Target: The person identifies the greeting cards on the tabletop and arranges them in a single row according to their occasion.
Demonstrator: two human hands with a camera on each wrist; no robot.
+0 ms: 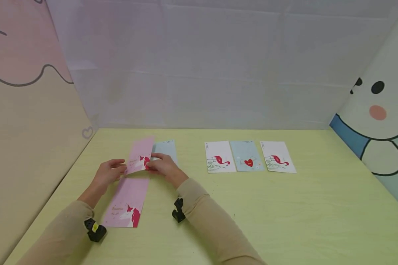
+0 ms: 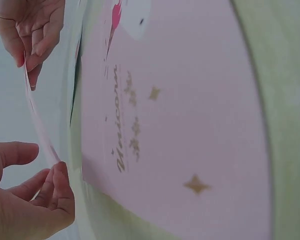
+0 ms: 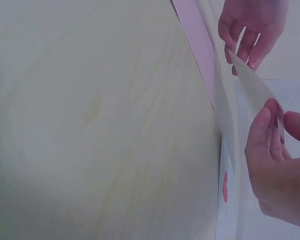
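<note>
A pink unicorn card (image 1: 140, 151) is held up at a tilt on the left of the table in the head view. My right hand (image 1: 166, 167) pinches its right edge between thumb and fingers. At its left edge, my left hand (image 1: 109, 175) has its fingertips against the card; its thumb stands apart from the card in the left wrist view. Below, a second pink unicorn card (image 1: 127, 206) lies flat, its far part overlapped by the raised one. A light blue card (image 1: 167, 149) lies behind my right hand, partly hidden.
Farther right, a white flamingo card (image 1: 220, 156), a light blue heart card (image 1: 247, 156) and another white flamingo card (image 1: 278, 156) lie in a row. A white sheet (image 1: 219, 66) hangs behind the table. Printed panels stand at both sides.
</note>
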